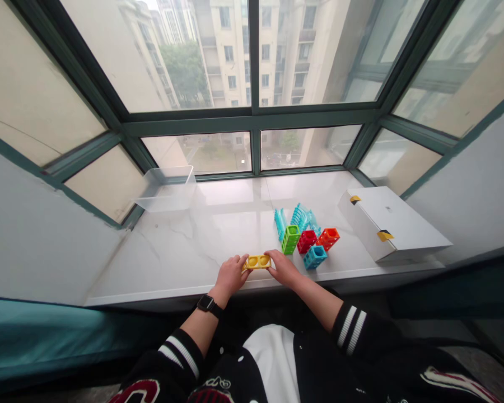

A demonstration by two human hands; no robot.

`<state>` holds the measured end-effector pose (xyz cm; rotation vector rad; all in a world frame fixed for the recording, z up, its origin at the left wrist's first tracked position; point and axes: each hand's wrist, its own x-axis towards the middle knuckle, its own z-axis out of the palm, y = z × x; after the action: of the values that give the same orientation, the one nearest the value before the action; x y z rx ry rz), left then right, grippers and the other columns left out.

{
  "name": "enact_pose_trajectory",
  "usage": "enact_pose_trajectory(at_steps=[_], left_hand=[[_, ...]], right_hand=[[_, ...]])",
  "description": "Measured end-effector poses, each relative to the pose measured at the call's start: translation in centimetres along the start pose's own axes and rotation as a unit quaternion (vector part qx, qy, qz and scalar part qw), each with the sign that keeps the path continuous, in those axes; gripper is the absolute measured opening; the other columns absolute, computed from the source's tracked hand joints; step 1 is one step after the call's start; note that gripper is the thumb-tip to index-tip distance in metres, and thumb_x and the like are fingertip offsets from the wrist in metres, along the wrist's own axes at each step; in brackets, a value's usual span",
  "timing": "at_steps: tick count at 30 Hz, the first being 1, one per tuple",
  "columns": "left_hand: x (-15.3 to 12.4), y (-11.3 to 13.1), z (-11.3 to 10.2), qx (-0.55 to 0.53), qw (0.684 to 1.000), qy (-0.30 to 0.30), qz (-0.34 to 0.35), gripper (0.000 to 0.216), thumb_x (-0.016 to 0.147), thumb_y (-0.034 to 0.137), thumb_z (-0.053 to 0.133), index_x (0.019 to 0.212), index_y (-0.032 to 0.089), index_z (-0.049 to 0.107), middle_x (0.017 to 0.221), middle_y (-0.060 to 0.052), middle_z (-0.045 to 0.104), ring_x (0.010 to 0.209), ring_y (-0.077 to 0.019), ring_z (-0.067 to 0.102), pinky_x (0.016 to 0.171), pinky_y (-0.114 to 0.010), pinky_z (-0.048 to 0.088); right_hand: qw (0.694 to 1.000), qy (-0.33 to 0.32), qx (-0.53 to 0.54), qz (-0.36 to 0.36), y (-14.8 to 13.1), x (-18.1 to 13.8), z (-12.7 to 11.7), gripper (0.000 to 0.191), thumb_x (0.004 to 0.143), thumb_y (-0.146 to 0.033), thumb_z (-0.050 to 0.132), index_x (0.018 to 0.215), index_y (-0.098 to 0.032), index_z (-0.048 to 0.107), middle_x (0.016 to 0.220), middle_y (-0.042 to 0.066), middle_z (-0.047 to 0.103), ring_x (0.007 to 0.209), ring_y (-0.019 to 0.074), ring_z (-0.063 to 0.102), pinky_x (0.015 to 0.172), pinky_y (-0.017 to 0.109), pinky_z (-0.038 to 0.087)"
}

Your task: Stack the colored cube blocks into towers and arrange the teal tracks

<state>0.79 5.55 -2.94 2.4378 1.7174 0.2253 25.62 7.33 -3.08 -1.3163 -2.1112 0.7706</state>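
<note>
A yellow toy block piece (259, 261) with round hollows lies crosswise between my two hands near the sill's front edge. My left hand (232, 273) grips its left end, and my right hand (283, 267) pinches the right end. To the right of my right hand stand a green block tower (291, 240), a red block stack (306, 242), an orange block stack (328, 239) and a blue block stack (315, 257). Behind them lie several translucent light-blue track pieces (301, 217). Fingers partly cover both ends of the yellow piece.
On the white marble windowsill (180, 246), a clear plastic bin (168, 190) stands at the back left. A white box (395, 218) with yellow-and-black tabs sits at the right. Green-framed windows close off the back, and a teal curtain (67, 336) hangs at the lower left.
</note>
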Motion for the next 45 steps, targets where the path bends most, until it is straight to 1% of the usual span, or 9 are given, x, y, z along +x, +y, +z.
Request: enact_pose_trajectory(at_steps=[3, 6, 11, 16, 21, 26, 34, 41, 45], left_hand=[[1.1, -0.2, 0.7, 0.026, 0.998, -0.031, -0.038, 0.041, 0.106, 0.047, 0.049, 0.142, 0.027, 0.056, 0.111, -0.009, 0.068, 0.105, -0.0269, 0.065, 0.087, -0.037, 0.049], [2.3, -0.6, 1.3, 0.036, 0.997, -0.047, -0.045, 0.042, 0.105, 0.046, 0.054, 0.142, 0.026, 0.057, 0.117, -0.010, 0.069, 0.111, -0.0278, 0.063, 0.086, -0.036, 0.050], [3.7, -1.7, 1.6, 0.048, 0.994, -0.027, -0.096, 0.057, 0.099, 0.046, 0.065, 0.147, 0.018, 0.051, 0.125, -0.014, 0.069, 0.114, -0.0299, 0.062, 0.090, -0.038, 0.050], [2.4, -2.6, 1.8, 0.069, 0.990, 0.023, -0.121, 0.063, 0.099, 0.055, 0.061, 0.146, 0.014, 0.051, 0.128, -0.018, 0.066, 0.115, -0.0322, 0.061, 0.094, -0.042, 0.048], [0.7, -3.1, 2.6, 0.088, 0.988, 0.011, -0.128, 0.046, 0.106, 0.040, 0.050, 0.142, 0.011, 0.053, 0.126, -0.017, 0.065, 0.112, -0.0303, 0.060, 0.094, -0.042, 0.048], [1.2, -3.1, 2.6, 0.106, 0.984, -0.015, -0.140, 0.050, 0.107, 0.037, 0.046, 0.151, 0.013, 0.047, 0.126, -0.017, 0.063, 0.111, -0.0307, 0.060, 0.090, -0.041, 0.051], [3.4, -2.9, 0.8, 0.094, 0.975, -0.057, -0.194, 0.059, 0.106, 0.033, 0.046, 0.164, 0.029, 0.037, 0.121, -0.014, 0.066, 0.106, -0.0306, 0.063, 0.083, -0.039, 0.051], [3.0, -2.9, 0.7, 0.089, 0.974, -0.026, -0.206, 0.074, 0.105, 0.037, 0.050, 0.170, 0.023, 0.018, 0.114, -0.014, 0.069, 0.104, -0.0288, 0.064, 0.084, -0.037, 0.049], [1.2, -3.6, 1.2, 0.085, 0.977, -0.021, -0.196, 0.072, 0.104, 0.039, 0.053, 0.168, 0.021, 0.024, 0.117, -0.014, 0.068, 0.105, -0.0279, 0.063, 0.086, -0.037, 0.050]], right_hand=[[0.997, -0.019, -0.022, 0.071, 0.4, 0.9, 1.0, 0.047, 0.082, -0.011, 0.076, 0.126, -0.020, 0.064, 0.127, 0.012, 0.069, 0.122, 0.0280, 0.065, 0.110, 0.043, 0.050], [0.992, -0.036, -0.043, 0.110, 0.7, 1.0, 1.8, 0.047, 0.083, -0.013, 0.078, 0.127, -0.022, 0.064, 0.126, 0.011, 0.070, 0.120, 0.0275, 0.066, 0.108, 0.040, 0.050], [0.985, -0.050, -0.111, 0.120, 0.7, 0.1, 2.5, 0.062, 0.090, -0.024, 0.075, 0.148, -0.021, 0.052, 0.131, 0.013, 0.067, 0.122, 0.0284, 0.063, 0.110, 0.038, 0.047], [0.980, -0.028, -0.171, 0.097, -0.3, 0.0, 2.3, 0.069, 0.093, -0.034, 0.071, 0.155, -0.016, 0.046, 0.137, 0.017, 0.061, 0.125, 0.0315, 0.058, 0.113, 0.040, 0.044], [0.973, -0.046, -0.211, 0.085, -1.3, 2.2, 2.6, 0.052, 0.099, -0.031, 0.065, 0.147, -0.016, 0.053, 0.136, 0.016, 0.062, 0.121, 0.0290, 0.059, 0.109, 0.037, 0.045], [0.961, -0.086, -0.245, 0.101, -1.6, 4.2, 2.9, 0.049, 0.102, -0.030, 0.060, 0.150, -0.021, 0.053, 0.135, 0.014, 0.064, 0.113, 0.0265, 0.065, 0.096, 0.033, 0.049], [0.940, -0.102, -0.285, 0.159, -1.3, 5.5, 2.8, 0.057, 0.109, -0.038, 0.044, 0.165, -0.032, 0.034, 0.130, 0.014, 0.067, 0.112, 0.0284, 0.067, 0.088, 0.035, 0.050], [0.932, -0.098, -0.290, 0.192, -1.5, 5.4, 2.4, 0.070, 0.110, -0.041, 0.041, 0.172, -0.030, 0.008, 0.128, 0.014, 0.069, 0.108, 0.0279, 0.069, 0.086, 0.035, 0.050], [0.939, -0.095, -0.279, 0.176, -1.2, 4.3, 2.4, 0.058, 0.109, -0.041, 0.045, 0.165, -0.030, 0.032, 0.132, 0.013, 0.067, 0.110, 0.0270, 0.068, 0.089, 0.035, 0.049]])
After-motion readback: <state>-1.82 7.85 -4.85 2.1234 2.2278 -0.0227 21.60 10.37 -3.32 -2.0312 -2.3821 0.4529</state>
